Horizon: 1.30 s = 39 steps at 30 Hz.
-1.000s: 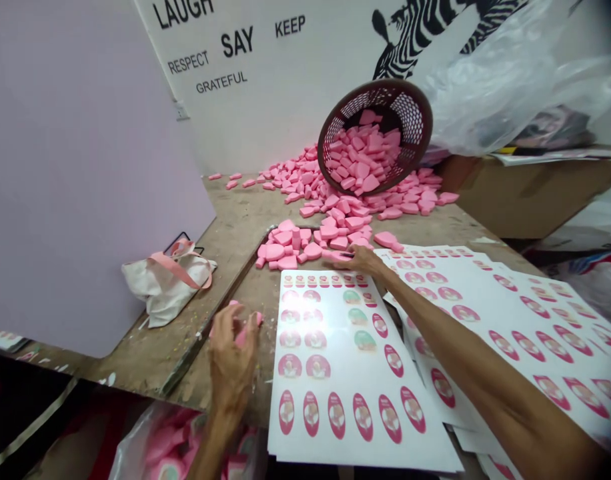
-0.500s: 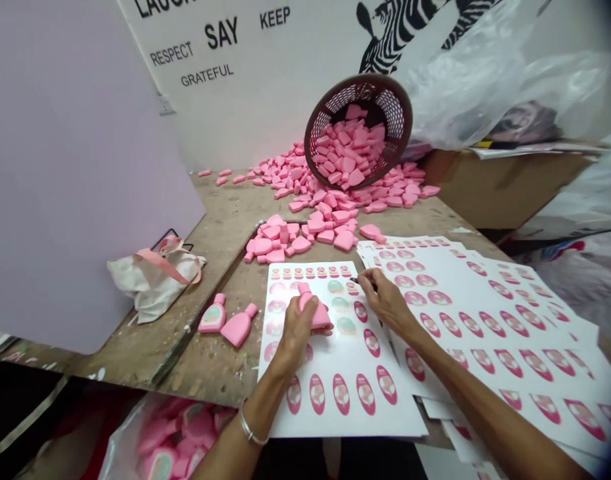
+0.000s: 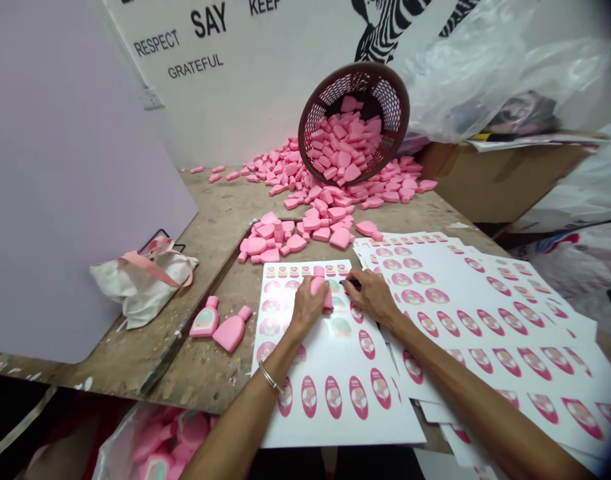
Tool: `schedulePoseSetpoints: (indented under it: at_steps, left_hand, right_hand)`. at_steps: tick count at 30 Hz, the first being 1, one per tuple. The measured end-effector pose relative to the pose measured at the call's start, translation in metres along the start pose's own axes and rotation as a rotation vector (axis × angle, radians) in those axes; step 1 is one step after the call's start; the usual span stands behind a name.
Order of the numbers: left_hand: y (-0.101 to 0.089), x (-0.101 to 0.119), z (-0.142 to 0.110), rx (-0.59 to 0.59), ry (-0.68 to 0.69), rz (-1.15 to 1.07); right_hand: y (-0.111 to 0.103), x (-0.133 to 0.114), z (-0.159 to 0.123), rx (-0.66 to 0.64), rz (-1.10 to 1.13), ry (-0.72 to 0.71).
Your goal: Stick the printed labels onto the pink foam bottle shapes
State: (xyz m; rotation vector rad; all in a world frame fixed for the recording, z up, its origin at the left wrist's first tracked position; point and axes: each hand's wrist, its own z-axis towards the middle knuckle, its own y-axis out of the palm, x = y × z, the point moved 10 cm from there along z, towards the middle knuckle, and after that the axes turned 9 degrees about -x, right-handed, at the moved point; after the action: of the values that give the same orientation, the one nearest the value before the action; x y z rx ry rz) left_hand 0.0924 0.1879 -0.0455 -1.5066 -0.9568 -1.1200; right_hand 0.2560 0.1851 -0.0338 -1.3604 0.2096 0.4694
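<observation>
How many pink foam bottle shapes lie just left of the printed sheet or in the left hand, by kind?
Pink foam bottle with printed label, on wooden bench: 1
Bare pink foam bottle: 1
Pink foam bottle in left hand: 1
Total: 3

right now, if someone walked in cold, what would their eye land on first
A tipped brown basket spilling a heap of pink foam shapes across the wooden table would grab attention first. Below it, white sticker sheets with pink ovals fan across the right side. On the nearest sheet, the left hand grips a pink bottle-shaped piece beside the right hand.
</observation>
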Motion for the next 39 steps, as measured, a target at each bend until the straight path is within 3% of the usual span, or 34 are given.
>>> schedulePoseSetpoints:
  at_steps: [9, 16, 21, 25, 30, 39]
  left_hand:
    - [0.002, -0.004, -0.001, 0.019, 0.009, -0.015]
    - [0.013, -0.015, -0.004, -0.063, -0.076, -0.308]
    - [0.018, -0.007, -0.026, -0.167, -0.094, -0.578]
    - [0.016, 0.004, -0.048, -0.188, -0.140, -0.788]
    - [0.012, 0.016, -0.059, -0.209, -0.120, -0.834]
    - [0.010, 0.016, -0.064, -0.211, -0.128, -0.850]
  right_hand:
    - [-0.008, -0.005, 0.004, 0.087, 0.137, 0.050]
    - [-0.037, 0.010, -0.001, 0.162, 0.419, 0.138]
    - [-0.039, -0.020, -0.022, 0.025, 0.723, 0.150]
    - [-0.031, -0.048, -0.040, -0.053, 0.791, 0.153]
    - [-0.033, -0.062, -0.047, -0.034, 0.782, 0.124]
    - [-0.037, -0.069, -0.049, -0.013, 0.774, 0.104]
